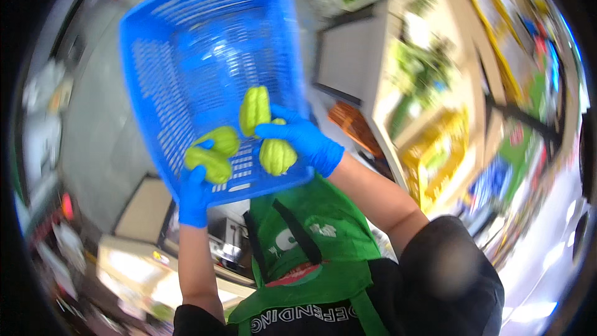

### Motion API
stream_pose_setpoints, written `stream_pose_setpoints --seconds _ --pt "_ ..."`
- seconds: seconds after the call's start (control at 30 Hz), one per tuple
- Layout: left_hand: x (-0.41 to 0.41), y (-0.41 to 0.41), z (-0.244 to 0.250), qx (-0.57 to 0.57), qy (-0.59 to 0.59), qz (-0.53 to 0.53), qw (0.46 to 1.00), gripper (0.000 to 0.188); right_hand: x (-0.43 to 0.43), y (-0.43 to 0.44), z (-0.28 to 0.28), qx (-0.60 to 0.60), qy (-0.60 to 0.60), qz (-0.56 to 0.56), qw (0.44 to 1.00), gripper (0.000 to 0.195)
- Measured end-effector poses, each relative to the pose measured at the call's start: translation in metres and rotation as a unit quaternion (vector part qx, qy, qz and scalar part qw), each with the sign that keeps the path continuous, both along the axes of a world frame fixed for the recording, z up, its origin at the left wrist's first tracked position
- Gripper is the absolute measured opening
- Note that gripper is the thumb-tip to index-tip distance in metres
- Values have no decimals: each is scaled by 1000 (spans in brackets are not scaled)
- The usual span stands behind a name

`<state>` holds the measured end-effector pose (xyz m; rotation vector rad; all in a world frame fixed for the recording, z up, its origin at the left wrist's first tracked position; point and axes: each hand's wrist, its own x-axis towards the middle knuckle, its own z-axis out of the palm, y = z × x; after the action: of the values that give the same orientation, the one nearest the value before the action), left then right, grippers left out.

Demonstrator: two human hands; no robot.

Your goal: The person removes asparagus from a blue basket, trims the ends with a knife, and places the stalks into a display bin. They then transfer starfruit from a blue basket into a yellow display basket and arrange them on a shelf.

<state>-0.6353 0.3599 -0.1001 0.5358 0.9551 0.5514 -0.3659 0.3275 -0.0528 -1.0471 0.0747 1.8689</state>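
A blue plastic basket (pixel 280 56) with slotted walls is before me, its near end close to my apron. My left hand (pixel 193 193), in a blue glove, grips a green chayote (pixel 210 164) at the near left corner. Another chayote (pixel 223 141) lies against it, partly hidden. On the right, my gloved right hand (pixel 303 137) reaches over the basket's near right side. Its fingers close around a pale green chayote (pixel 278 155); one more chayote (pixel 255 111) touches its fingertips. Blur hides whether the hand also holds that one.
Leafy greens fill a pale crate (pixel 343 2) at the top. Right of the basket, a wooden display stand (pixel 389 126) carries vegetables (pixel 422 74) and a yellow basket (pixel 433 158). Grey floor (pixel 93 116) stretches along the left. A tan-topped stand (pixel 144 210) is at lower left.
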Motion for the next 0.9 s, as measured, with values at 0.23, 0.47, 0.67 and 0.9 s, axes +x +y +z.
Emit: stream_pose_setpoints --seconds 0.23,0.47,0.67,0.9 --pt "123 -38 90 11 -33 -221 975 71 102 -202 82 -55 -204 -240 947 51" --pt "347 -171 130 5 -112 -439 891 63 245 -393 59 -216 -355 -410 812 61" --pt "491 -278 110 158 -56 -610 775 46 347 -458 2 -219 -649 -159 711 71" --pt "605 -298 86 122 -4 -669 733 46 409 -453 -28 -182 -650 -105 730 62"
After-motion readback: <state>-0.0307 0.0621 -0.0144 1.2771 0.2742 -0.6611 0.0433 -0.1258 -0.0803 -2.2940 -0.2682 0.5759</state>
